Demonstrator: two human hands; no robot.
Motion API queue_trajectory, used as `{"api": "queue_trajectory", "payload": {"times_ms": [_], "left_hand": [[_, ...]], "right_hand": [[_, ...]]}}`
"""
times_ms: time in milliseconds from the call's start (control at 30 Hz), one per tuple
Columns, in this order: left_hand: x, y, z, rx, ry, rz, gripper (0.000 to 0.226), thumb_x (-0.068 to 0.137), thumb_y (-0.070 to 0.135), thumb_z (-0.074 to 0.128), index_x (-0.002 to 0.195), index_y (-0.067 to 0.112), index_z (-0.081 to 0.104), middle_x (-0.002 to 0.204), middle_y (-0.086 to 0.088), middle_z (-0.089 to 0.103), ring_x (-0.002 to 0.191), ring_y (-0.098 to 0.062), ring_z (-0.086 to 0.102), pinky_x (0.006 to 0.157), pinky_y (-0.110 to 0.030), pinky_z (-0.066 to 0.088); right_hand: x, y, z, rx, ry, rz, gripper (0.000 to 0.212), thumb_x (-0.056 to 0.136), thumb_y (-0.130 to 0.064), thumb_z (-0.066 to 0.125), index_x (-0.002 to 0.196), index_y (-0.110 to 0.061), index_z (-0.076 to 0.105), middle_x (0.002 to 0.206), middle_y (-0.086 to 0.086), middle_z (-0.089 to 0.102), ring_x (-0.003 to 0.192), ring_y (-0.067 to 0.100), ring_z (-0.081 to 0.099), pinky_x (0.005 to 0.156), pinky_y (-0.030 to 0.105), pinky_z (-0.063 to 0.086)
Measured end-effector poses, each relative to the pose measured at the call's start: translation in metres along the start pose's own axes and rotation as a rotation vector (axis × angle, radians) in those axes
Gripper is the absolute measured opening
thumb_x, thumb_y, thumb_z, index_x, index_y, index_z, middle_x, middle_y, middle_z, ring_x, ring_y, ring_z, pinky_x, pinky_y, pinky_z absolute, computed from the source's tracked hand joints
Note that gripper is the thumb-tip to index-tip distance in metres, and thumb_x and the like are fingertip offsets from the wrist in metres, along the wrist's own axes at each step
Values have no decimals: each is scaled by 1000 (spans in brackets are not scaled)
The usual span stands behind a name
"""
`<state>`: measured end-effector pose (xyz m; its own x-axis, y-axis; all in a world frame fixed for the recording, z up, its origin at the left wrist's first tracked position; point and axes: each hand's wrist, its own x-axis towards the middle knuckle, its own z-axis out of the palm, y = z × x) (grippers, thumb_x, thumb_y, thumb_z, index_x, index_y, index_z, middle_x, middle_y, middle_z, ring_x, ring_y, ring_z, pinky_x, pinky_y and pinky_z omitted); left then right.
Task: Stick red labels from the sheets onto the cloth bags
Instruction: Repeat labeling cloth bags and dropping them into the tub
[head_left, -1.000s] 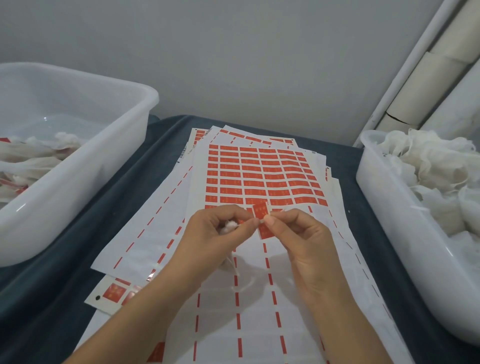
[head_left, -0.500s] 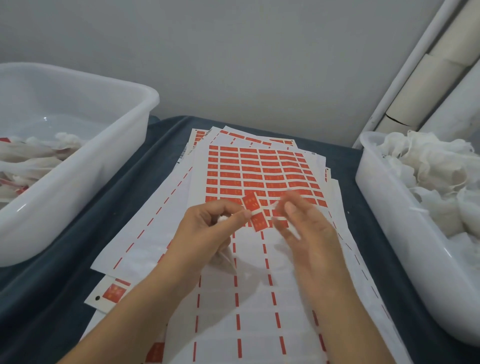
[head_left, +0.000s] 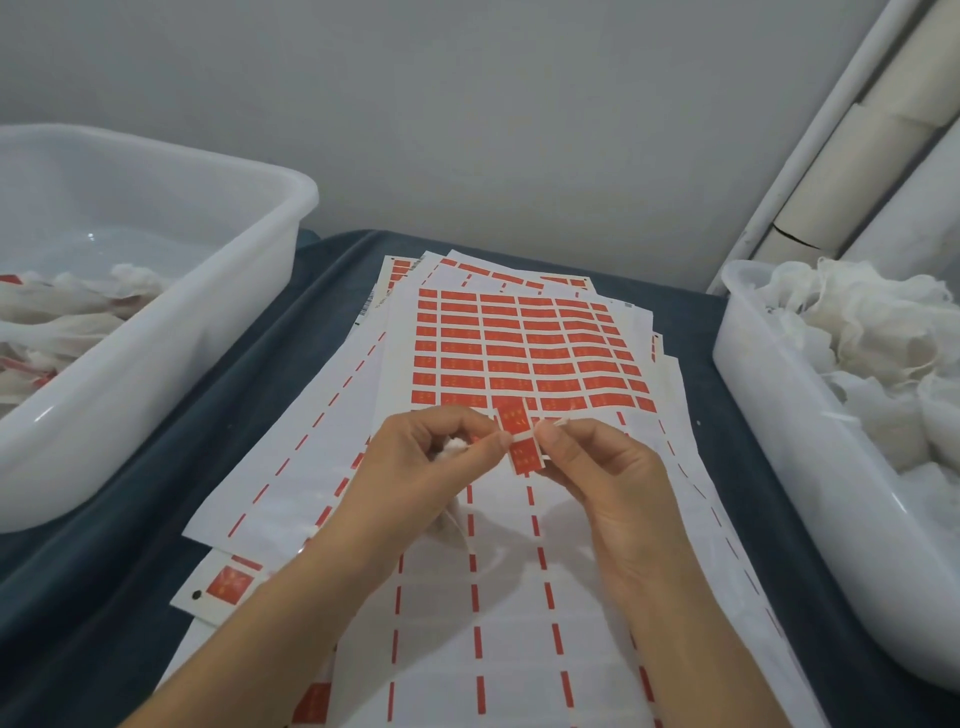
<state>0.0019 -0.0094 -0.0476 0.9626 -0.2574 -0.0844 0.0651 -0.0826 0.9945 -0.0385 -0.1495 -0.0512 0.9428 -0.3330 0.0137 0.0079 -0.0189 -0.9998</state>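
A stack of white label sheets (head_left: 524, 343) lies on the dark table, the top one still carrying rows of red labels at its far end. Above it my left hand (head_left: 421, 467) grips a small white cloth bag (head_left: 451, 450), mostly hidden in the curled fingers. A red label (head_left: 519, 441) stands between my two hands, folded over the bag's white string. My right hand (head_left: 597, 467) pinches the label and string from the right side.
A white plastic tub (head_left: 156, 332) at the left holds labelled bags. Another white tub (head_left: 769, 415) at the right is piled with loose white cloth bags (head_left: 857, 332). Pale rolls (head_left: 852, 156) lean against the wall at the back right. A loose tag with a red label (head_left: 223, 587) lies under the sheets.
My right hand let go and opened half a second ago, then came back and pinched the label again. The label now stands upright between both hands.
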Motion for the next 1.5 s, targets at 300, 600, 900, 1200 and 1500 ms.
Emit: {"api": "queue_trajectory", "payload": {"times_ms": [300, 600, 900, 1200, 1500], "left_hand": [[2, -2, 0, 18, 0, 50, 10, 71, 35, 69, 61, 33, 70, 74, 28, 66, 75, 13, 58, 58, -15, 42], [3, 1, 0, 65, -4, 31, 17, 61, 45, 61, 71, 33, 70, 53, 13, 63, 44, -1, 54, 43, -8, 39], [-1, -4, 4, 109, -102, 278, 23, 83, 42, 47, 100, 56, 40, 86, 27, 57, 82, 12, 56, 62, -4, 44], [-4, -11, 7, 371, 180, 695, 31, 74, 29, 58, 105, 34, 56, 74, 28, 48, 79, 4, 52, 63, -1, 41], [-8, -4, 8, 177, 30, 402, 20, 63, 45, 57, 81, 47, 65, 57, 22, 59, 65, 4, 54, 51, -5, 40]], "right_hand": [[-1, -2, -1, -35, 0, 6, 23, 61, -43, 65, 77, -26, 69, 79, -18, 72, 83, 1, 67, 72, 15, 48], [1, 0, -2, -14, 67, 49, 22, 62, -44, 63, 74, -26, 68, 77, -20, 71, 83, 0, 67, 80, 22, 49], [2, 4, 0, 98, 57, 83, 21, 61, -41, 65, 73, -25, 70, 80, -13, 73, 82, 6, 69, 78, 23, 51], [-5, -2, 6, -70, 47, -76, 25, 64, -45, 61, 76, -24, 68, 74, -17, 70, 81, -4, 64, 63, -2, 42], [-10, -9, 0, -281, 137, -390, 2, 72, -38, 62, 72, -40, 61, 80, -29, 65, 93, -6, 59, 73, 0, 43]]}}
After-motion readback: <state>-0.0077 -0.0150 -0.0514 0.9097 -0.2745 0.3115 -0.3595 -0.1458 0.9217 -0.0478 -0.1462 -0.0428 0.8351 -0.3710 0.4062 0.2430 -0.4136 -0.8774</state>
